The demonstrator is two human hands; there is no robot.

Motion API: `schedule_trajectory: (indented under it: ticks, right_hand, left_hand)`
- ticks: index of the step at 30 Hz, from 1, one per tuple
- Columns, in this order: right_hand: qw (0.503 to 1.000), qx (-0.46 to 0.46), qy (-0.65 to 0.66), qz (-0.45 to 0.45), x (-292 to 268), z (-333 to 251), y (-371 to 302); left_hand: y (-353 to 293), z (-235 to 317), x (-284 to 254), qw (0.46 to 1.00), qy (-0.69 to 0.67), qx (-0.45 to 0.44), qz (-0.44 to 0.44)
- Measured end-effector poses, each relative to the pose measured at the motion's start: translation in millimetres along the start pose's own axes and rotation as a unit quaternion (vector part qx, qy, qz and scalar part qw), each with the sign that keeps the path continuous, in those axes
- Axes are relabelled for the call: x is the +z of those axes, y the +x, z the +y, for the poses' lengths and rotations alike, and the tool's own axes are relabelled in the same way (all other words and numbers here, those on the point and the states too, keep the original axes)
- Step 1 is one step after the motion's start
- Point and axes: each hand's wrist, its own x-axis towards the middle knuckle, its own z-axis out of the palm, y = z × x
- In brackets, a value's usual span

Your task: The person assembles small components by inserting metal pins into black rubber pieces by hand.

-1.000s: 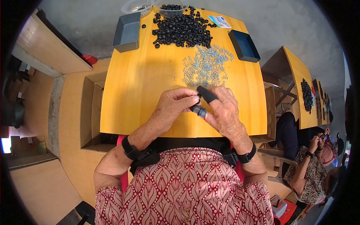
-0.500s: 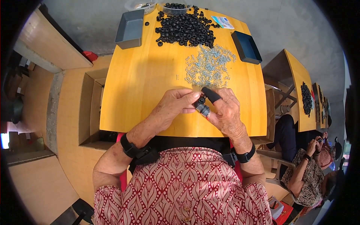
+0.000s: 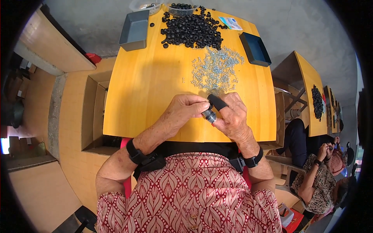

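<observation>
At the far left of the table (image 3: 124,105) stood a grey tray (image 3: 134,43), one loose black piece just to its right, and right of that the pile (image 3: 190,32) of black rings, with a tub (image 3: 182,11) behind it. Nearer, left of the middle, my left hand (image 3: 182,110) was pinched, thumb against fingers, on a black ring (image 3: 211,104), held over the table's near part with only a little of it showing between my two hands. It looked light, and I judged it firm, perhaps rubbery, so unlikely to break; being small and round, it could roll or slip from a loose pinch. The best hold seemed to me its outer wall, on opposite sides, with the fingertips clear of the hole. Just beyond lay the clear bits (image 3: 215,70), which looked far lighter and more easily scattered. On the ring's right, my right hand (image 3: 234,116) was curled in, the black sleeve (image 3: 218,102) on its forefinger and the wrapped thumb (image 3: 210,115) close about the ring; whether they squeezed it or only steadied it, I could not tell. Farther right, toward the far side, sat a dark tray (image 3: 255,49)
</observation>
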Motion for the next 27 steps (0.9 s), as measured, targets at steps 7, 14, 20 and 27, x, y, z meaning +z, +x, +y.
schedule_trajectory:
  ticks: [7,14,20,27]
  right_hand:
    - [0.999,-0.028,-0.043,0.019,4,3,-1]
    - [0.997,-0.038,-0.066,0.017,5,2,3]
    - [0.998,-0.028,-0.058,0.012,4,5,0]
    - [0.998,-0.042,-0.034,0.018,8,3,4]
  left_hand:
    - [2,5,5,1.000,-0.001,0.017,0.024]
    - [5,-2,2,0.998,-0.012,0.051,0.024]
    - [5,0,1,0.999,0.000,0.029,0.015]
    - [10,5,11,0.995,-0.052,0.053,0.068]
